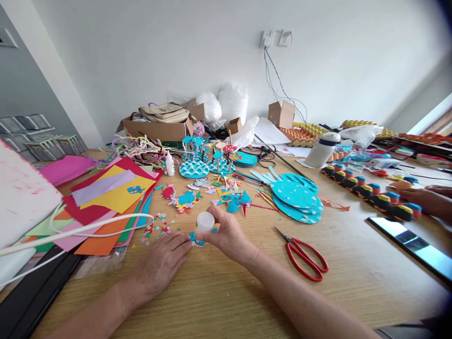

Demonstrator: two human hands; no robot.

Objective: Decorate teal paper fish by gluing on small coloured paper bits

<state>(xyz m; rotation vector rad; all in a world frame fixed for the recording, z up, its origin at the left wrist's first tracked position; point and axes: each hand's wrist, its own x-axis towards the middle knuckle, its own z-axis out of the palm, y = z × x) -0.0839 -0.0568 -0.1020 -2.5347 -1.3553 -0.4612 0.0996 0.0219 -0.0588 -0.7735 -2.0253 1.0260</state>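
Note:
My right hand is wrapped round a small translucent white squeeze bottle, its round base facing up at me. The bottle's lower end is hidden behind the fingers, close over a small blue paper cutout on the wooden table. My left hand lies low on the table, fingers together, the fingertips pressing the left edge of that cutout. Left of the bottle are scattered tiny coloured paper bits. Just beyond the hands lie paper fish cutouts and paper scraps.
Red-handled scissors lie to the right, below stacked blue discs. Coloured paper sheets and a white cable are at left. Another white bottle stands behind. A co-worker's hand is near painted egg-carton strips.

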